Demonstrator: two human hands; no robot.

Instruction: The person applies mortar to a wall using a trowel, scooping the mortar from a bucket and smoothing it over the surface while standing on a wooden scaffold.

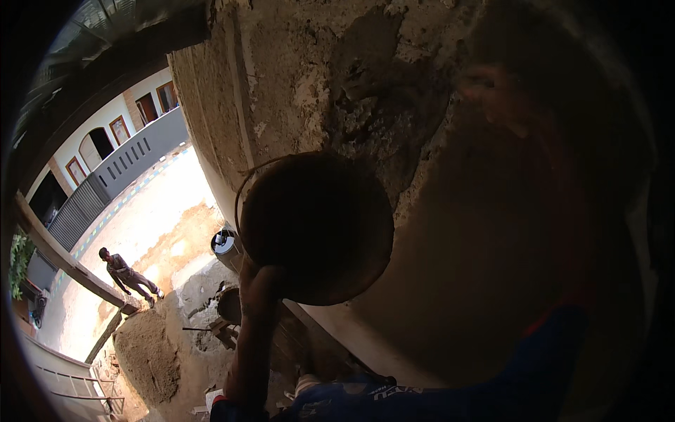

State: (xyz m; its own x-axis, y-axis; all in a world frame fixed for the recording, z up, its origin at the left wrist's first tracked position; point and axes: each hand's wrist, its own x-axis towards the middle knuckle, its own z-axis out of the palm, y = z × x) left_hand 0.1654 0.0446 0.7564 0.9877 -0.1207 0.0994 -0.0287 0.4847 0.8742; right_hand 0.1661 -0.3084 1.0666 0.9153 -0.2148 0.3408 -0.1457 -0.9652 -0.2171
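My left hand (261,287) grips a dark bucket (374,276) by its near-left rim and holds it up against the wall. The bucket's mouth faces me, its inside too dark to make out, and a thin wire handle (239,200) loops off its left side. Beyond it is a rough plastered wall (295,91) with a darker, wet-looking patch of mortar (383,112). Stretched up at the far right, my right hand (496,102) is close to the wall surface, blurred and dim; its fingers and anything in them cannot be read.
Far below on the left, a person (126,276) stands by a heap of sand (148,355). A pail (223,241) and another round container (229,306) are on the ground beneath my left arm. A slanting post (67,257) crosses the left side, with a grey fence (140,151) behind.
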